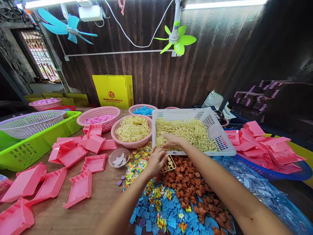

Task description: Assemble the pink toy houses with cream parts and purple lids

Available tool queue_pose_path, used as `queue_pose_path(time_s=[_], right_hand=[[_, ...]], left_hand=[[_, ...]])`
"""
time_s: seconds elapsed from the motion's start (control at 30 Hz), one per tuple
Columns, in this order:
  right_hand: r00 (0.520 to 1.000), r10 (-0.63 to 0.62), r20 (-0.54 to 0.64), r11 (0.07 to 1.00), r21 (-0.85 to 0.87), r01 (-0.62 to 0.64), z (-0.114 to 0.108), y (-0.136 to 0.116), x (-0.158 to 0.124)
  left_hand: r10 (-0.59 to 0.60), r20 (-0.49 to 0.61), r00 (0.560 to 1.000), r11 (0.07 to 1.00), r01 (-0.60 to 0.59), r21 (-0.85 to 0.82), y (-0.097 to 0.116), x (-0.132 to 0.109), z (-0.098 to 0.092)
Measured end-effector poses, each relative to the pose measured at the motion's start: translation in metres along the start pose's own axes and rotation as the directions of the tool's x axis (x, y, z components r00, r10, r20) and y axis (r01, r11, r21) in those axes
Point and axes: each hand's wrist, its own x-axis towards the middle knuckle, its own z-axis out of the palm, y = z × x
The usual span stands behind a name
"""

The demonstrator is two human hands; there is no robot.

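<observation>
My left hand (pixel 156 161) is closed on a cream plastic frame (pixel 171 165) with cut-out shapes, just outside the near edge of a white basket (pixel 220 143). Over that basket's near left corner reaches my right hand (pixel 171 141), fingers bent together on another cream plastic frame (pixel 160 141). Many more of these frames (pixel 188 130) fill the basket. Under my hands lie heaps of brown bear-like figures (pixel 183 179), blue plastic pieces (pixel 156 209) and small colourful wrapped pieces (pixel 139 163).
Pink plastic trays (pixel 78 191) lie across the left of the table. Behind stand a pink basket (pixel 132 145) of cream pieces and a yellow box (pixel 112 91). A green crate (pixel 46 138) is far left; a blue basin (pixel 300 171) of pink parts sits right, beside clear packets (pixel 254 186).
</observation>
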Motion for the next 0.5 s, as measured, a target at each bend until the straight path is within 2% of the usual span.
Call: queue_pose_path(time_s=[0.13,0.23,0.3,0.4,0.5], right_hand=[[0.982,0.024,-0.187,0.963,0.269,0.028,-0.004,0.009,-0.002],[0.926,0.135,-0.354,0.859,0.507,0.069,-0.012,0.018,-0.003],[0.875,0.245,-0.418,0.757,0.647,0.097,-0.02,0.024,-0.005],[0.811,0.401,-0.425,0.593,0.796,0.124,-0.036,0.031,-0.009],[0.804,0.472,-0.363,0.449,0.883,0.135,-0.054,0.03,-0.021]], left_hand=[[0.002,-0.011,1.0,1.0,-0.002,0.008,-0.003,0.011,-0.003],[-0.005,-0.045,0.999,1.0,0.006,0.005,-0.006,0.024,-0.006],[-0.012,-0.069,0.998,1.0,0.012,-0.006,-0.006,0.033,-0.007],[-0.024,-0.099,0.995,0.999,0.021,-0.034,-0.006,0.043,-0.009],[-0.077,-0.17,0.982,0.996,0.067,-0.062,-0.014,0.05,-0.022]])
